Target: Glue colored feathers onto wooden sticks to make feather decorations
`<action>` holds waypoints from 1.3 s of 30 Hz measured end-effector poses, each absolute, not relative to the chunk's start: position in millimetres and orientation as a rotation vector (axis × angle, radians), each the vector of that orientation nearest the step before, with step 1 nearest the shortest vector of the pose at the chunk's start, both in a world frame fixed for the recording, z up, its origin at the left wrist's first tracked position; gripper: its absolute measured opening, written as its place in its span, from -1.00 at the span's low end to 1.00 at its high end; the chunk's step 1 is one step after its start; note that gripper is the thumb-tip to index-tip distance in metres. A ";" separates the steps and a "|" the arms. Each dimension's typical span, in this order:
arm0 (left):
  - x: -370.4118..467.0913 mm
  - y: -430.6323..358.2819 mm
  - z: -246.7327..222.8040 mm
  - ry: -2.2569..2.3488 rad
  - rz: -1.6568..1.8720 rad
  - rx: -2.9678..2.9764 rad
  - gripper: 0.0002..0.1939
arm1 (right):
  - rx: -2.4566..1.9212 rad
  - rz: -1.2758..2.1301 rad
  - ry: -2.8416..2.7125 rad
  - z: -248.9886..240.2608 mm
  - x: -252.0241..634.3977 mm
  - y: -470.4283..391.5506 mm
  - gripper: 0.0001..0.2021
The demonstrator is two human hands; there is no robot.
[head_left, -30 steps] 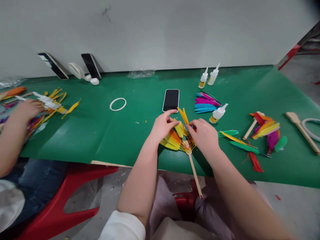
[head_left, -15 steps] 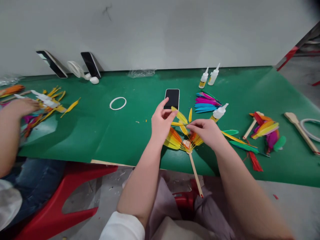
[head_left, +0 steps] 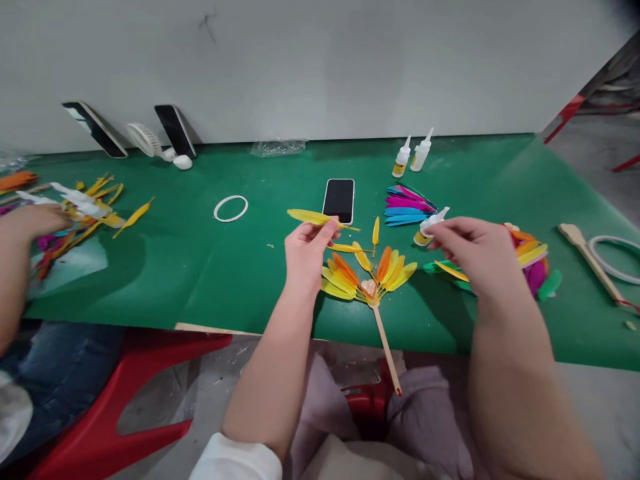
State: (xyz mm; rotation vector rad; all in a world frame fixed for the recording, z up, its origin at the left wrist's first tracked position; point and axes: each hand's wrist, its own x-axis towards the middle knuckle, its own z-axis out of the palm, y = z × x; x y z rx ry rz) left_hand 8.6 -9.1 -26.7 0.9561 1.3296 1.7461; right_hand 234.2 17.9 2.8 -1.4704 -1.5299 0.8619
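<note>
Between the thumb and fingers of my left hand (head_left: 309, 253) is a yellow feather (head_left: 311, 217), held level above the table. My right hand (head_left: 473, 250) has its fingertips closed at the side of a small white glue bottle (head_left: 425, 233), which leans with its nozzle up to the right. Below and between my hands lies a feather fan (head_left: 370, 288), with orange and yellow feathers spread on both sides of a heart-shaped centre. Its wooden handle (head_left: 386, 348) points toward me past the table edge. Loose yellow feathers (head_left: 376, 232) lie just above the fan.
A phone (head_left: 339, 199) lies behind my left hand. Two glue bottles (head_left: 401, 159) stand at the back, near pink and blue feathers (head_left: 406, 205). To the right are a wooden handle (head_left: 593, 257) and a white ring (head_left: 613, 267). A co-worker's hand (head_left: 43, 220) is at the far left.
My right hand has moved right, from the fan to the glue bottle. My left hand has drawn slightly left with the yellow feather, which now lies level. The fan is more exposed.
</note>
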 end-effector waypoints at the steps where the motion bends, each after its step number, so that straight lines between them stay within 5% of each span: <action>1: 5.3 -9.9 -26.5 1.333 1.788 0.934 -0.83 | -1.509 0.790 -1.417 0.7 243.4 22.0 -0.75; 7: 3.3 -12.0 -26.7 1.346 1.842 0.861 -0.83 | -1.679 0.431 -1.709 -37.0 259.8 49.0 -0.48; 11: 13.1 -11.7 -27.9 1.343 1.800 0.926 -0.86 | -1.843 0.158 -1.915 -54.5 245.0 58.6 -0.51; 18: 28.7 -25.7 -27.6 1.401 1.802 1.389 -0.89 | -1.862 0.457 -1.765 -51.7 239.5 57.2 -0.64; 24: 35.4 -42.0 -35.1 1.329 1.948 2.316 -0.69 | -1.537 0.922 -1.479 -32.8 242.3 43.2 -0.61; 31: 42.5 -43.9 -33.8 1.237 1.771 2.693 -0.79 | -1.184 1.204 -1.102 -2.5 253.4 23.1 -0.74; 39: 50.1 -50.3 -25.1 1.162 1.580 2.860 -0.83 | -1.041 1.085 -1.138 12.9 249.8 1.2 -0.68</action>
